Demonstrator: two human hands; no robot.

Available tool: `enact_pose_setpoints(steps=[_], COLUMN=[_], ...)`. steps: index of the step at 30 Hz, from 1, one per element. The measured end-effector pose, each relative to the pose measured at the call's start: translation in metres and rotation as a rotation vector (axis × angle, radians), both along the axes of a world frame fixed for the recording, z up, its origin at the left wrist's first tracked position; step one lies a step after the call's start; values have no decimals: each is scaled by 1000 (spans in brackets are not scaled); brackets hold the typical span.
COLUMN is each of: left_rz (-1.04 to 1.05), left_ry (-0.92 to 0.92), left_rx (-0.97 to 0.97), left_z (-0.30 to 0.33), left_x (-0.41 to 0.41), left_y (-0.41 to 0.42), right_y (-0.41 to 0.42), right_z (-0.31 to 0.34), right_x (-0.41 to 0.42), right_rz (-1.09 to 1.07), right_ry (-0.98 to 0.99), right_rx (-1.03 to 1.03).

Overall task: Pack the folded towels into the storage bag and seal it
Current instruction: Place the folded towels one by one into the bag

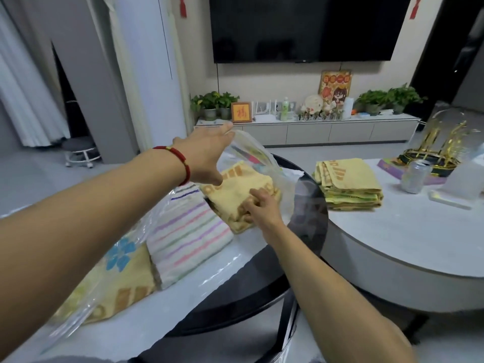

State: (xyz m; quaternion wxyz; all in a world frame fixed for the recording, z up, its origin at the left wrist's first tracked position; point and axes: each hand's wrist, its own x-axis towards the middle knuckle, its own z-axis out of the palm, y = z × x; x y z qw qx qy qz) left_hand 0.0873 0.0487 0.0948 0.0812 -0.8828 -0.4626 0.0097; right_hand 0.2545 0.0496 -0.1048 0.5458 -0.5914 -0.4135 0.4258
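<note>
Now your left hand (207, 155) pinches the bag (251, 153) mouth up, and your right hand (262, 208) grips the soft yellow towel (235, 195) there. Hold its folded edge; it flops.

Home living room: wall television (303, 27), media cabinet (306, 129), potted plants (213, 102).

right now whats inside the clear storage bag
Inside the storage bag: a flower-print towel, a striped towel and a yellow towel that the right hand is pushing in. Anything beneath them is hidden.
</note>
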Motion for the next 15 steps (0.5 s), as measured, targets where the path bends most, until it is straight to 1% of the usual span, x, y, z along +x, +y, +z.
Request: enact_pose_setpoints(steps=[2,5,7,9,11,13,15], left_rz=[-20,-50,-53,-70,-102,-131,-155], left_ry=[1,-29,-43,-37,-27,-7,11], left_rx=[2,30,73,115,148,179,201], left_z=[-6,-16,-24,-33,-43,-53,-62], left_x=[0,5,11,18,27,38,50], left_y=[1,3,3,3,6,10,14], right_y=[-4,-19,-32,-43,-49,-49,-38], right_z=[-1,14,25,31,27,15,5], right_x=[7,36,66,103,145,187,224], right_rz=[24,73,70,-77,-331,-555,-631], right_ry=[-120,-363,-437,-487,-533,-697,-884], right_rx=[-2,-52,-45,-7,32,25,-44])
